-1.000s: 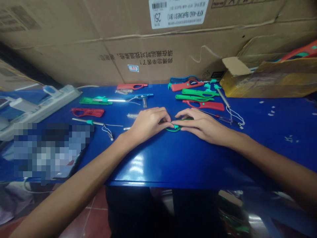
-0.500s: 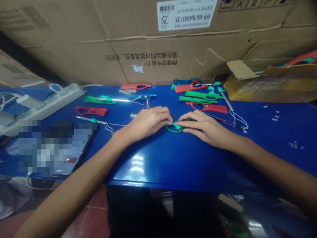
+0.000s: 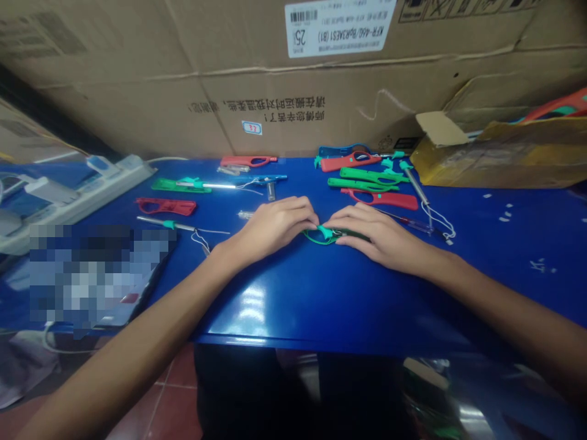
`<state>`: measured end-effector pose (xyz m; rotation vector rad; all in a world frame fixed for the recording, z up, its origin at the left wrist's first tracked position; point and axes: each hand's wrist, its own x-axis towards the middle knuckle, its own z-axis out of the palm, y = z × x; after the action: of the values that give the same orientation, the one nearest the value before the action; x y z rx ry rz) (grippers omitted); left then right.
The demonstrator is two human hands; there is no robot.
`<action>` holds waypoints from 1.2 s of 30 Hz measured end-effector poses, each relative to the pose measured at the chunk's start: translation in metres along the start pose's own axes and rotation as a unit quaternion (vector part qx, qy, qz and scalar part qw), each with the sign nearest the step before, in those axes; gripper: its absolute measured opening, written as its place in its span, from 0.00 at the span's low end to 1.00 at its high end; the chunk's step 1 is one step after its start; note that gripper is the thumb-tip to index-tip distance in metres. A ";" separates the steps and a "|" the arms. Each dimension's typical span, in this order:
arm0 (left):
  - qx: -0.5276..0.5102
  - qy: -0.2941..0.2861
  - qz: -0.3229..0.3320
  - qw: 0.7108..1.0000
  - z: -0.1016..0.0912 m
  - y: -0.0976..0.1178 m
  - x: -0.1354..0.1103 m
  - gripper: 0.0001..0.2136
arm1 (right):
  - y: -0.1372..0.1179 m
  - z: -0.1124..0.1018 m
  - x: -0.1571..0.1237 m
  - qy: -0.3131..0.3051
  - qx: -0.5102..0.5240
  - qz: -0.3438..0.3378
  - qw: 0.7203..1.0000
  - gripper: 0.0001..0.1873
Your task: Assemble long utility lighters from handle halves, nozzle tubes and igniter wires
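A green lighter casing (image 3: 321,241) with a teal trigger piece (image 3: 325,231) lies low over the blue table, between my two hands. My left hand (image 3: 287,223) has its fingers closed on the casing's left end. From the other side my right hand (image 3: 367,232) grips the right end, thumb below and fingers above. Fine white wire shows beside the teal piece, near the right fingertips. The fingers cover most of the casing. Behind my right hand lie a red casing half (image 3: 389,199) and a screwdriver (image 3: 413,224) with a clear handle.
Green casing halves (image 3: 367,184) and a red one (image 3: 351,161) lie at the back. Metal lighter tubes with wires (image 3: 172,224) and a red casing (image 3: 166,206) are on the left, near a power strip (image 3: 87,198) and a tablet-like device (image 3: 153,269). A cardboard box (image 3: 504,153) stands right.
My right index finger has drawn back from the teal trigger piece, and more of it and the white wire now shows. Both hands stay on the casing. The view has shifted slightly.
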<state>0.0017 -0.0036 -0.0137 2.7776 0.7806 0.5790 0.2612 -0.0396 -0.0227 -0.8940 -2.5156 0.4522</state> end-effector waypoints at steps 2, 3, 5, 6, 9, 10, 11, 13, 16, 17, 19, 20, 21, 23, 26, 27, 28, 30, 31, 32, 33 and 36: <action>-0.001 0.003 -0.003 1.000 0.000 0.000 0.000 0.09 | 0.000 0.000 0.000 0.000 -0.003 0.003 1.000 0.18; 0.000 0.004 -0.005 1.000 0.001 0.000 0.000 0.10 | 0.000 0.000 0.000 0.000 -0.004 0.002 1.000 0.18; 0.004 0.008 -0.008 1.000 0.002 0.000 0.000 0.10 | 0.000 0.000 0.000 0.004 -0.003 0.000 1.000 0.18; 0.007 0.011 -0.010 1.000 0.002 0.000 0.000 0.10 | 0.000 0.000 0.000 0.006 -0.001 0.000 1.000 0.18; 0.011 0.019 -0.015 1.000 0.003 0.001 0.000 0.10 | 0.001 0.000 0.000 0.006 0.002 0.000 1.000 0.18; 0.011 0.020 -0.015 1.000 0.004 0.001 0.000 0.09 | 0.001 0.000 0.000 0.004 0.001 0.000 1.000 0.18; 0.012 0.021 -0.013 1.000 0.004 0.002 0.000 0.09 | 0.001 0.000 0.000 0.002 0.000 -0.001 1.000 0.18; 0.011 0.024 -0.007 1.000 0.004 0.001 0.000 0.09 | 0.001 0.001 0.000 0.001 -0.003 -0.001 1.000 0.18; -0.008 0.030 -0.006 1.000 0.003 0.000 0.000 0.08 | 0.001 0.001 0.000 0.003 -0.004 0.002 1.000 0.18; -0.014 0.030 -0.008 0.999 0.003 0.000 0.000 0.08 | 0.001 0.001 0.001 0.002 -0.004 0.004 1.000 0.18; -0.017 0.022 -0.011 1.000 0.002 0.000 0.000 0.08 | 0.000 0.000 0.001 0.001 -0.004 0.005 1.000 0.18; -0.011 0.017 -0.010 1.000 0.001 0.000 0.000 0.08 | 0.000 0.000 0.001 0.000 -0.005 0.005 1.000 0.17; -0.004 0.012 -0.008 1.000 0.000 0.000 0.000 0.08 | 0.000 0.001 0.001 0.000 -0.007 0.004 1.000 0.17; 0.011 0.007 -0.005 1.000 -0.001 0.000 0.000 0.07 | 0.000 0.001 0.000 0.001 -0.008 0.005 1.000 0.18; 0.024 0.007 -0.012 1.000 0.000 0.003 0.001 0.06 | 0.001 0.002 0.000 0.011 -0.011 0.014 1.000 0.21; 0.029 0.009 -0.014 0.999 0.001 0.004 0.002 0.06 | 0.002 0.003 0.000 0.014 -0.010 0.018 1.000 0.22; 0.037 0.013 -0.013 0.999 0.003 0.005 0.002 0.06 | 0.003 0.003 0.000 0.017 -0.008 0.022 1.000 0.24; 0.057 0.024 -0.006 0.998 0.005 0.006 0.004 0.07 | 0.005 0.004 0.000 0.022 0.002 0.024 0.999 0.25; 0.067 0.028 -0.001 0.997 0.006 0.007 0.005 0.08 | 0.006 0.004 0.000 0.024 0.010 0.024 0.999 0.25; 0.075 0.030 0.004 0.997 0.006 0.007 0.005 0.08 | 0.007 0.005 0.000 0.027 0.017 0.022 0.999 0.25; 0.081 0.032 0.008 0.996 0.007 0.007 0.006 0.08 | 0.008 0.005 0.000 0.029 0.023 0.021 0.999 0.25; 0.081 0.037 0.015 0.996 0.008 0.005 0.005 0.09 | 0.010 0.006 0.000 0.037 0.041 0.023 0.998 0.25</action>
<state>0.0113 -0.0061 -0.0178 2.9343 0.8366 0.6568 0.2637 -0.0333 -0.0320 -0.9208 -2.3960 0.5245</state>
